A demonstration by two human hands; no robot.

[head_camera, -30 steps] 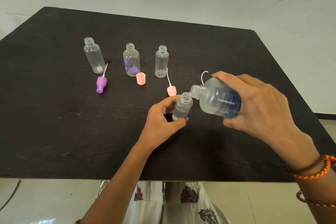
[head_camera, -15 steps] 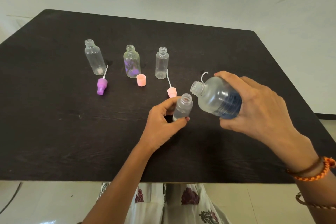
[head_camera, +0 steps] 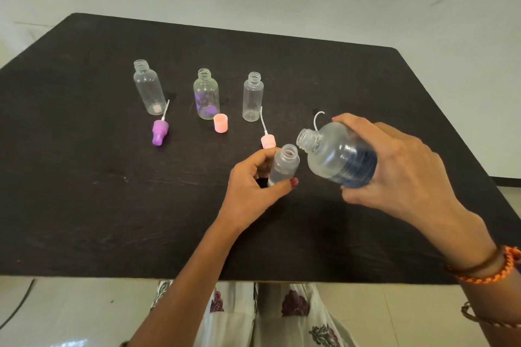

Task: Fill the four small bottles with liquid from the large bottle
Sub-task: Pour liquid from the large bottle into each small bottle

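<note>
Gripping a small clear plastic bottle (head_camera: 283, 165) between thumb and curled fingers, the left hand (head_camera: 251, 187) keeps it standing on the dark wooden table (head_camera: 84, 205), its open neck turned up and tipped a little toward the right hand (head_camera: 394, 169). That hand wraps around a large round clear plastic bottle with a blue label (head_camera: 338, 158), held off the table and tilted so its uncapped mouth points up and to the left, just beside the small bottle's rim but apart from it. Whether liquid sits in the small bottle cannot be told for sure. Just beyond the left hand's fingertips lies a pale pink spray cap with a thin white tube (head_camera: 267, 140). Farther out from the left hand stand three more small bottles in a row, all uncapped: a slim clear one (head_camera: 253, 97) nearest the right hand's side, a rounder clear one with purple smears inside (head_camera: 206, 94) in the middle, and a clear one leaning slightly (head_camera: 149, 87) farthest to the left. A pink cylindrical cap (head_camera: 220, 122) stands beside the middle bottle, and a purple spray cap with a white tube (head_camera: 160, 132) lies near the leftmost one. An orange braided bracelet (head_camera: 499, 270) circles the right wrist.
</note>
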